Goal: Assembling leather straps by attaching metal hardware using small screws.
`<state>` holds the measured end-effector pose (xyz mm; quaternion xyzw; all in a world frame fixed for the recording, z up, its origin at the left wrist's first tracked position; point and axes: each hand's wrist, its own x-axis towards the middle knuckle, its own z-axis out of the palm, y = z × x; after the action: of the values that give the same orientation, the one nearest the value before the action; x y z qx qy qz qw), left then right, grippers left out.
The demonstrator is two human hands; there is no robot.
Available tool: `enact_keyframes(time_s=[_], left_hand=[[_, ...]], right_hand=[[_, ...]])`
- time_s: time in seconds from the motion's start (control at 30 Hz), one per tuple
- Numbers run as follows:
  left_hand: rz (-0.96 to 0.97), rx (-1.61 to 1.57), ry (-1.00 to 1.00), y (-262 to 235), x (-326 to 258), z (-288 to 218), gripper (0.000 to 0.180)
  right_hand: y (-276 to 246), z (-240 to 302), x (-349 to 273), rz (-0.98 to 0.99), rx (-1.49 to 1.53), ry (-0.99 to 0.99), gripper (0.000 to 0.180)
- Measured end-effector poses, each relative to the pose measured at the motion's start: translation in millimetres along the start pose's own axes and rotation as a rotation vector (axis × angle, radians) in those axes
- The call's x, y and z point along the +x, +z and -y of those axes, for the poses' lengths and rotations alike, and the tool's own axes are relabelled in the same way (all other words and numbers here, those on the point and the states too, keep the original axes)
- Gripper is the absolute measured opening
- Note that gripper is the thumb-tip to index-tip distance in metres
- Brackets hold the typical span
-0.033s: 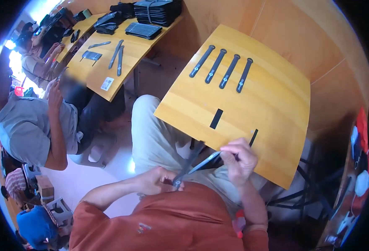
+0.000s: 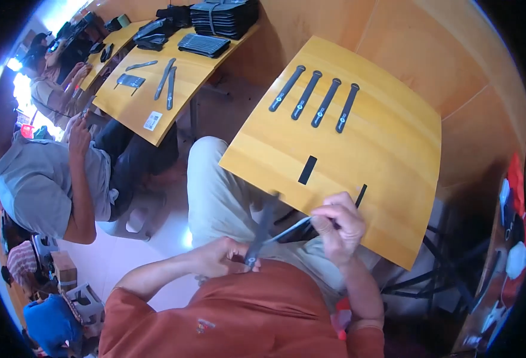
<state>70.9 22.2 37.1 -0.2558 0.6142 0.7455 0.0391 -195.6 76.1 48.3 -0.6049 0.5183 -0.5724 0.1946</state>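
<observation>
Close to my belly, my left hand (image 2: 224,258) is closed on the lower end of a dark grey strap (image 2: 263,227), which sticks up toward the table edge. My right hand (image 2: 339,228) pinches one end of a thin, pale strip (image 2: 290,229) by the table's near edge. The strip runs down to the strap; whether it is attached there I cannot tell. Ahead, a short black rectangular piece (image 2: 308,170) and a narrow black piece (image 2: 362,194) lie on the wooden table (image 2: 388,173). Several dark straps (image 2: 320,102) with round ends lie side by side farther back.
A second table (image 2: 111,102) at the left carries loose straps (image 2: 171,88), a white label card (image 2: 152,120) and a tied dark stack (image 2: 224,18). A co-worker in a grey shirt (image 2: 39,179) sits beside it. Red and white items (image 2: 516,259) are at the far right.
The strap in my left hand has tilted slightly, its upper end shifting left and turning its broad face more into view. The pale strip now looks thinner. My right hand has moved slightly up and left.
</observation>
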Motion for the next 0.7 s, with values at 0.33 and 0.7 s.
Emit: enact_keyframes(time_s=[0.33,0.7], left_hand=[[-0.176,0.074,-0.046,4,-10,1,0.008],[-0.327,-0.233,0.04,-2,-16,48,0.011]], right_hand=[[-49,-8,29,-0.191,-0.451,-0.21,0.009],[-249,-75,129,-0.815,-0.879,-0.085,0.015]])
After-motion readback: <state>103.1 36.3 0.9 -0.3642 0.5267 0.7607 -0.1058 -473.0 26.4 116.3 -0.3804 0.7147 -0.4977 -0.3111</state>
